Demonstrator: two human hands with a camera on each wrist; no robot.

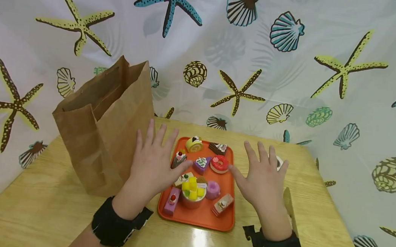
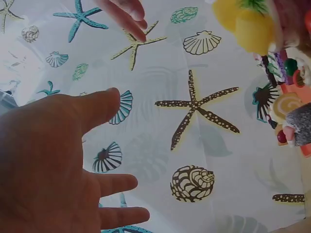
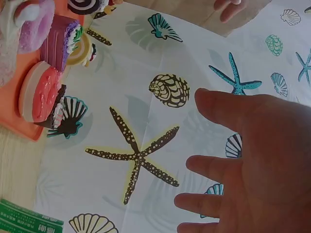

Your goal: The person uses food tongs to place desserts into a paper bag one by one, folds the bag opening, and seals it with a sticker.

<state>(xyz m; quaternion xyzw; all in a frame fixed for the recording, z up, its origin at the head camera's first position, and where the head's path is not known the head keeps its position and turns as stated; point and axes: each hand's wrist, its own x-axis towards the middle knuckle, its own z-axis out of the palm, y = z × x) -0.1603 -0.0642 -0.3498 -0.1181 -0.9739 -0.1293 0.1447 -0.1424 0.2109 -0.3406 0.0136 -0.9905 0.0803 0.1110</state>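
My left hand [image 1: 152, 164] is held up with fingers spread, between the paper bag and the orange tray [image 1: 209, 223], its thumb over the tray's left side in the head view. To the tray's right my right hand [image 1: 264, 182] is raised the same way, fingers spread. Both hold nothing. Toy desserts lie on the tray: a cup topped with yellow cubes [image 1: 193, 191], a red-iced donut [image 1: 219, 164], a purple cake slice [image 1: 201, 164], a cake roll [image 1: 194, 145], a chocolate slice [image 1: 218, 148], a small purple ring cake [image 1: 213, 190] and several more.
A tall brown paper bag [image 1: 122, 134] stands open-topped at the left of the wooden table [image 1: 314, 221]. Behind the right hand, a small white round thing [image 1: 279, 163] shows partly. A green printed packet [image 3: 31, 218] appears in the right wrist view. A patterned curtain [image 1: 203, 44] hangs behind.
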